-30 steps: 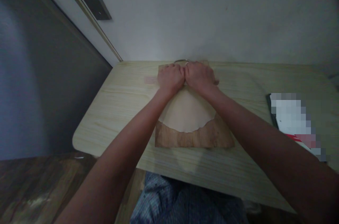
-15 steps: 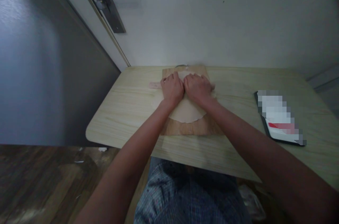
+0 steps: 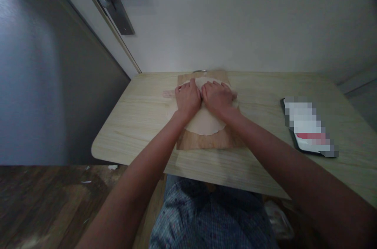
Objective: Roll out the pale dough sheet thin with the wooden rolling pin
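Observation:
A thin, pale sheet of dough (image 3: 205, 124) lies on a wooden cutting board (image 3: 200, 142), its left and right edges reaching past the board. Across its far half lies a rolling pin (image 3: 169, 94), mostly covered by my hands; only its two ends show. My left hand (image 3: 189, 96) is closed over the pin's left part, fingers curled over the top. Close beside it, my right hand (image 3: 217, 95) is curled over the right part. The two hands almost touch at the middle of the pin.
The board rests on a light wood table (image 3: 132, 123) against a white door (image 3: 206, 25) with a metal handle plate (image 3: 116, 9). A phone (image 3: 308, 129) with a blurred-out screen lies at the right. A clear plastic thing (image 3: 278, 219) is below the table.
The view has shifted slightly, so everything sits a little further left. Both hands stay closed on the rolling pin; any roll over the dough is too small to tell.

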{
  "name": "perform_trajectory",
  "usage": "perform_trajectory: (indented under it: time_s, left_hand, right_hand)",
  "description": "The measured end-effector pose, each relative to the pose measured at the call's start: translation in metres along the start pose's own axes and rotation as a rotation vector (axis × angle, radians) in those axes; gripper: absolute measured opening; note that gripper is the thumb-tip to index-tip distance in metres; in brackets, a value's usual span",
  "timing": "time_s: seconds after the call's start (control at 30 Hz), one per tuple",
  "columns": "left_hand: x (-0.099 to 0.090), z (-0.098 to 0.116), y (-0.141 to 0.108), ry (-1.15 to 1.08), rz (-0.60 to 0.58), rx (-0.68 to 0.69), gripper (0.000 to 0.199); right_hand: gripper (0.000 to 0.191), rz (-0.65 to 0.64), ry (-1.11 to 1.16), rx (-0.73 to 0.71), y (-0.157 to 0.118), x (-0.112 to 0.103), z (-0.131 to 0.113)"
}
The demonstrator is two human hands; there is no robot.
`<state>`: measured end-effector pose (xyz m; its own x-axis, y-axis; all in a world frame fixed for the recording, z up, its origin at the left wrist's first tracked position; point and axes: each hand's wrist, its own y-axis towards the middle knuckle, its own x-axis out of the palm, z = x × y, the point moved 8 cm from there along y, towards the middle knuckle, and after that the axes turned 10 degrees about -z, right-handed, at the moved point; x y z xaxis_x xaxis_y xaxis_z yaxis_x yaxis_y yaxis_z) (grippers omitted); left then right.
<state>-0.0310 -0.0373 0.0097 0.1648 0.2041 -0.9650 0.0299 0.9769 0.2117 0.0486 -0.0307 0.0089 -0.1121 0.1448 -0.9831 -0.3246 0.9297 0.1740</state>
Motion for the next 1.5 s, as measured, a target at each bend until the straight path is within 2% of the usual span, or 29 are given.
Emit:
perform_trajectory:
  time_s: [0.2,0.5,0.63,0.73,1.0,1.17,1.5]
  left_hand:
    - [0.006,0.000,0.020,0.028,-0.047,-0.049,0.037]
    - [0.013,-0.003,0.051,0.032,-0.140,-0.090,0.043]
    - [0.014,-0.004,0.060,0.040,-0.184,-0.088,0.043]
    - [0.015,-0.004,0.063,0.044,-0.199,-0.071,0.045]
    - [0.011,-0.001,0.053,0.060,-0.216,-0.022,0.042]
    - [0.008,0.001,0.039,0.063,-0.210,0.002,0.044]
    - [0.001,0.005,0.015,0.090,-0.239,0.098,0.043]
  right_hand:
    - [0.041,-0.013,0.040,0.061,0.018,0.000,0.009]
    - [0.044,-0.132,0.070,0.118,0.049,0.003,0.021]
    - [0.047,-0.178,0.110,0.135,0.056,0.005,0.025]
    - [0.046,-0.163,0.125,0.137,0.058,0.005,0.027]
    - [0.041,-0.121,0.141,0.152,0.049,0.004,0.027]
    - [0.040,-0.066,0.106,0.106,0.037,0.003,0.021]
    - [0.041,-0.080,0.009,-0.001,0.017,0.003,0.009]
